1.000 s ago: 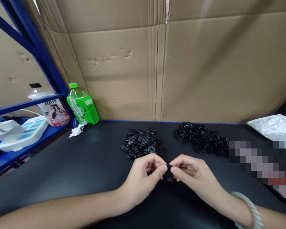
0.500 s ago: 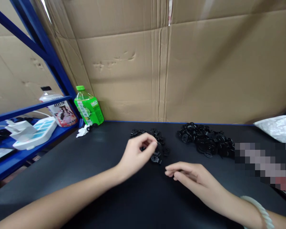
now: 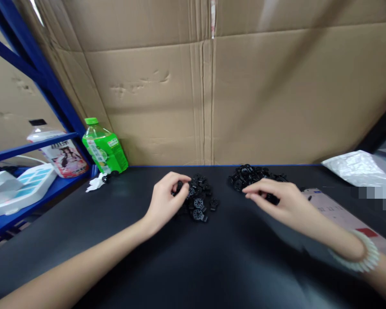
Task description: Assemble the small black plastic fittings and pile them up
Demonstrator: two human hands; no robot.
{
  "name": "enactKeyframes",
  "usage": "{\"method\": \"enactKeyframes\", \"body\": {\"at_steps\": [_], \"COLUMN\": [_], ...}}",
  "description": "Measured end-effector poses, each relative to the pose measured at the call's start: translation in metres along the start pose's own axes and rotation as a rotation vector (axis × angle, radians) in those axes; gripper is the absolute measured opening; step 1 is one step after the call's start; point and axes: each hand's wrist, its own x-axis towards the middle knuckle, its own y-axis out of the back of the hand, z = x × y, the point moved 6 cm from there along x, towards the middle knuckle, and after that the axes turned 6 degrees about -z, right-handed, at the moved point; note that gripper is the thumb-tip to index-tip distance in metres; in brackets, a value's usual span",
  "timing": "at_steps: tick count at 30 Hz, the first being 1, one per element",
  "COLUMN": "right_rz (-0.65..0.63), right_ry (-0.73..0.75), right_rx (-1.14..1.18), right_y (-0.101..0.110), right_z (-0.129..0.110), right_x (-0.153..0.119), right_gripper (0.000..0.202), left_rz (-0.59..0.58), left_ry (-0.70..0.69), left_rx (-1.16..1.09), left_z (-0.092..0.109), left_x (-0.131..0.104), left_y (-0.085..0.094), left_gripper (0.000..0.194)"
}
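Of the two hands, the left hand was found at the near-left edge of a heap of small black wheel-like parts, its thumb and fingers curled towards each other; whether a part was gripped between them could not be told. The right hand was held in front of a second heap of black parts, which was partly hidden by it; its thumb and fingers were bent, and whether anything was grasped could not be established. A pale beaded bracelet was worn on the right wrist. Both heaps were borne by the black desk, set well apart. To the right, a flat device with a lit screen was noted, with a silvery bag behind it. At the far left, a green bottle was recorded beside a crumpled white tissue. A black-capped bottle was carried on a blue shelf. The rear was closed by cardboard.
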Motion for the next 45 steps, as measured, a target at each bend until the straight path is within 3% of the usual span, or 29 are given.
{"method": "enactKeyframes", "body": {"at_steps": [3, 7, 10, 16, 21, 25, 27, 31, 34, 37, 41, 43, 45], "right_rz": [0.085, -0.153, -0.264, -0.235, -0.115, 0.019, 0.091, 0.097, 0.001, -0.086, -0.234, -0.27, -0.275], "right_ry": [-0.083, -0.022, 0.023, -0.056, -0.087, -0.226, -0.289, -0.345, -0.325, -0.327, -0.302, -0.285, -0.289], "right_rx": [-0.24, -0.36, -0.392, -0.505, -0.414, -0.13, 0.11, 0.543, 0.74, 0.88, 1.126, 1.147, 1.12], "right_y": [0.035, 0.044, 0.035, 0.024, 0.038, 0.045, 0.038, -0.006, -0.045, -0.066, -0.075, -0.076, -0.079], "right_z": [0.038, 0.059, 0.059, 0.057, 0.056, 0.057, 0.051, 0.02, -0.007, -0.021, -0.026, -0.026, -0.024], "right_x": [0.004, 0.005, 0.003, 0.005, 0.005, 0.005, 0.003, -0.006, -0.016, -0.022, -0.022, -0.022, -0.023], "right_gripper": [0.021, 0.019, 0.016, 0.006, 0.01, 0.011, 0.014, 0.02, 0.02, 0.026, 0.033, 0.045, 0.044], "left_rz": [-0.214, -0.442, -0.471, -0.49, -0.488, -0.483, -0.477, -0.449, -0.408, -0.359, -0.321, -0.338, -0.388], "left_ry": [-0.232, -0.463, -0.523, -0.586, -0.579, -0.527, -0.417, -0.016, 0.178, 0.224, 0.239, 0.236, 0.215], "left_rx": [-0.155, -0.275, -0.272, -0.239, -0.251, -0.285, -0.313, -0.54, -0.725, -0.79, -0.753, -0.732, -0.739], "left_z": [0.041, 0.07, 0.071, 0.073, 0.073, 0.072, 0.069, 0.058, 0.052, 0.048, 0.042, 0.042, 0.045], "left_x": [-0.026, -0.055, -0.06, -0.059, -0.058, -0.057, -0.055, -0.052, -0.054, -0.054, -0.051, -0.051, -0.053], "left_y": [-0.025, -0.047, -0.05, -0.05, -0.05, -0.049, -0.051, -0.058, -0.061, -0.059, -0.053, -0.053, -0.056], "left_gripper": [0.017, 0.021, 0.024, 0.025, 0.027, 0.029, 0.029, 0.028, 0.025, 0.015, 0.01, 0.011, 0.011]}}
